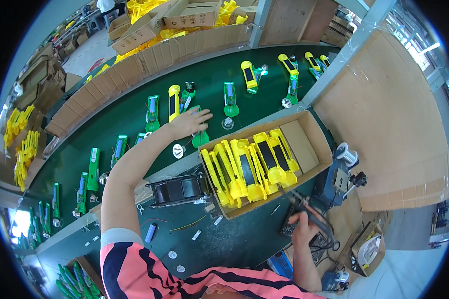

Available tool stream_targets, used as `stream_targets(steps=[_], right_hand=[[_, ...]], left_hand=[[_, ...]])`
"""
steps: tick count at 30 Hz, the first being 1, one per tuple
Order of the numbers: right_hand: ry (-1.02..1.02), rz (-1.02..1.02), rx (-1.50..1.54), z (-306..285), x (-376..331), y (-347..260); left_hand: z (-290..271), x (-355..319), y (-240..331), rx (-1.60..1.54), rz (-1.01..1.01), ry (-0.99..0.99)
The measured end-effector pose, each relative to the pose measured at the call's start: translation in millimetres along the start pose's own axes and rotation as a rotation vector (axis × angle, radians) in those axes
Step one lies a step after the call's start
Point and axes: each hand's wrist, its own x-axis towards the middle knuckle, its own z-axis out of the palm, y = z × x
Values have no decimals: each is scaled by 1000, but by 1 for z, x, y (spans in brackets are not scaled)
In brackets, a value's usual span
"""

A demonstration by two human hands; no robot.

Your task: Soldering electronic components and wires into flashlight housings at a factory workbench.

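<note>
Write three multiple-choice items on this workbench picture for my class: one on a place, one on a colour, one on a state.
1. Where does the left hand rest?
A. On a green part on the belt
B. In the cardboard box
C. On the fan

2. What colour are the housings in the cardboard box?
A. Red
B. Yellow
C. White

3. What is the right hand doing?
A. Lying open and empty
B. Gripping a soldering iron
C. Lifting the box

Answers: 1 A, the fingers spread over a green part on the conveyor; 2 B, all are bright yellow; 3 B, the fingers close round the tool's handle.
</note>
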Motion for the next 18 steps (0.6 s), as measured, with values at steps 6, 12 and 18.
stream_targets(steps=[6, 12, 18], right_hand=[[-169, -325, -534, 33, 51, 18], [-320, -381, -772, 45, 82, 56], [-108, -535, -666, 37, 115, 86]], left_hand=[[-125, -13, 32, 13, -159, 362], [-229, -61, 210, 134, -212, 199], [-147, -111, 385, -111, -401, -187]])
